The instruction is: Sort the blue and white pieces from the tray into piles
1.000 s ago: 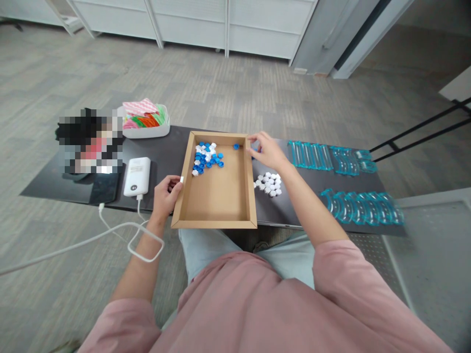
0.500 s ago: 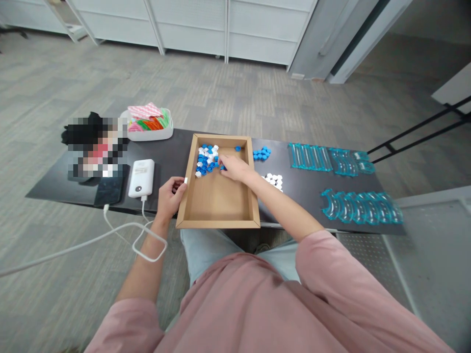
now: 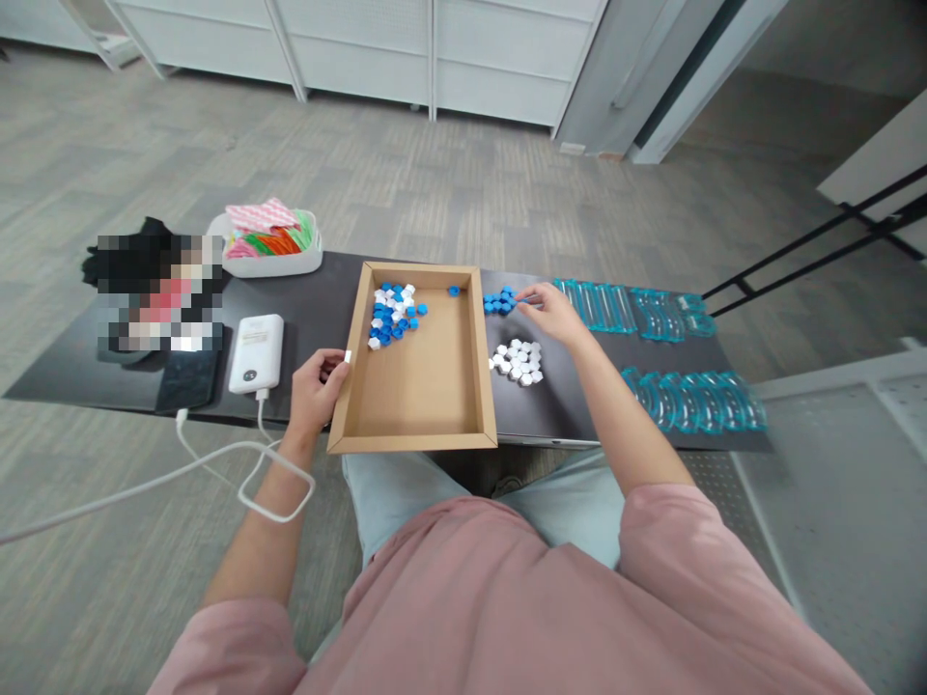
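Observation:
Beside the left wall of a shallow cardboard tray [image 3: 412,440], my left hand [image 3: 317,388] is closed, with a white hexagonal piece [image 3: 348,356] held between thumb and fingers. My right hand [image 3: 551,311] is past the tray's right side, its fingertips pinched on a blue hexagonal piece [image 3: 519,298] at the edge of a blue cluster [image 3: 498,303]. Mixed blue and white hexagonal pieces lie in the tray's upper left, including a white one [image 3: 374,343]. A single blue piece [image 3: 454,291] sits apart near its top right. White hexagonal pieces [image 3: 519,363] form a group right of the tray.
Clear plastic pieces with teal edges [image 3: 594,306] lie in rows at the right, curved ones [image 3: 695,401] nearer me. To the left are a white power bank [image 3: 257,353] with a cable, a dark phone [image 3: 189,376] and a white basket [image 3: 271,264] of colourful items.
My right hand has left the tray and moved right to the blue cluster, where it pinches a piece. My left hand keeps its place at the tray's side. The view has shifted slightly.

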Demonstrator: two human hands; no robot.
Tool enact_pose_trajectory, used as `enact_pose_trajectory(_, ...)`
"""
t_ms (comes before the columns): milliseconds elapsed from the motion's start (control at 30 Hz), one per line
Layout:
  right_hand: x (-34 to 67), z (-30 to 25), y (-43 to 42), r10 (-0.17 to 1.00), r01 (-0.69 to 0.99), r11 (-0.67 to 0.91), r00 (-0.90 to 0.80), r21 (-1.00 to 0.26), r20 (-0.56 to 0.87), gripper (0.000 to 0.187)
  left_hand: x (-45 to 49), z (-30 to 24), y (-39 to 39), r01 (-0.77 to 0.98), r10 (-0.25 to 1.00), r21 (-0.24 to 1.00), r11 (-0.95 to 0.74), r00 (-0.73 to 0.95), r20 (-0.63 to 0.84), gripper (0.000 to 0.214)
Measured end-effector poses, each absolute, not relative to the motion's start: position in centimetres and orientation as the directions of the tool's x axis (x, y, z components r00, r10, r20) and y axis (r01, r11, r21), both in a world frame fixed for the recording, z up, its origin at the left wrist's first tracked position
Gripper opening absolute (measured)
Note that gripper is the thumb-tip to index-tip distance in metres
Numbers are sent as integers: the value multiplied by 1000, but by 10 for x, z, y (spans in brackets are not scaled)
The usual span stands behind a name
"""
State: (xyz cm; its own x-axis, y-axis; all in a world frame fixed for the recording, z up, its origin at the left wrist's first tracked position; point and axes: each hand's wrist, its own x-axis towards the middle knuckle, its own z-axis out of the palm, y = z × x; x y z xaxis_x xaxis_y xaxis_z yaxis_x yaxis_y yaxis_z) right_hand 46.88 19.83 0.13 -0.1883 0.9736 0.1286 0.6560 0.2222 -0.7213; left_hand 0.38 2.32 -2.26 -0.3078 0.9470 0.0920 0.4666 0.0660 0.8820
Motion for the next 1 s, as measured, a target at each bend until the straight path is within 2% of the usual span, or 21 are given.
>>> enact_pose_trajectory(233,476,-37,202,994,721,112,-72,-684,87,31,7,-18,23,481,941,873,73,-324,100,32)
enact_pose_trajectory(433,474,-44,206,994,663,99,-33,-742,104,55,6,-17,23,488,940,869,84,-329,94,32)
enact_pose_trajectory(500,476,-40,203,994,662,92,-14,-744,111,56,6,-18,23,490,940,867,88,-330,91,33)
enact_pose_trajectory(600,473,-27,195,992,676,97,-4,-731,128,48,6,-18,23,488,942,869,86,-325,89,34)
enact_pose_trajectory(700,450,-6,187,971,678,234,-119,-696,209,36,7,-17,24,479,941,873,89,-328,84,31)
enact_pose_trajectory(767,420,8,183,915,663,403,-278,-631,292,31,8,-16,24,476,941,875,91,-329,82,29)
enact_pose_trajectory(833,382,18,183,834,636,550,-452,-542,316,29,8,-16,24,471,941,877,93,-329,77,28)
enact_pose_trajectory(900,343,22,188,771,632,627,-587,-455,248,31,8,-17,24,466,942,880,90,-327,77,27)
enact_pose_trajectory(1000,295,18,199,759,706,631,-648,-322,68,35,8,-19,23,469,944,880,78,-320,87,28)
